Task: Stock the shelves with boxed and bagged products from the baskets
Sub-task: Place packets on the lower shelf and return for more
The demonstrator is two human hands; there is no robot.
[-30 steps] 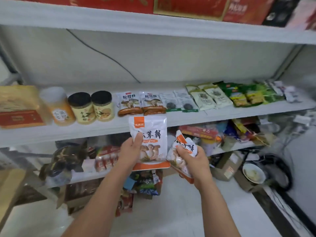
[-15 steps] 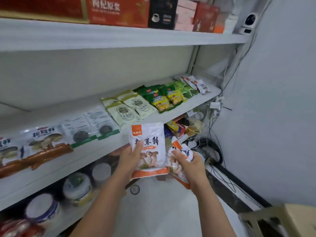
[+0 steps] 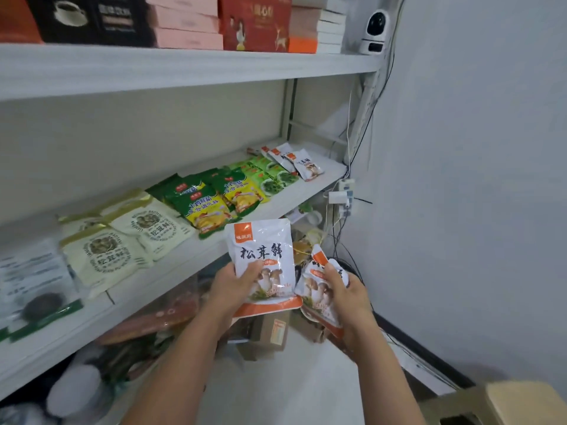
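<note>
Both arms are stretched forward in front of the middle shelf [image 3: 285, 204]. A white bag [image 3: 264, 253] is held upright by the left hand [image 3: 233, 286], with the thumb laid across its front. Mushrooms, big black letters and an orange strip at the bottom are seen on it. A second bag [image 3: 317, 291] of the same kind is gripped by the right hand [image 3: 348, 294]; it is crumpled and tilted. Both bags are held in the air by the shelf edge, near the green bags [image 3: 214, 200].
</note>
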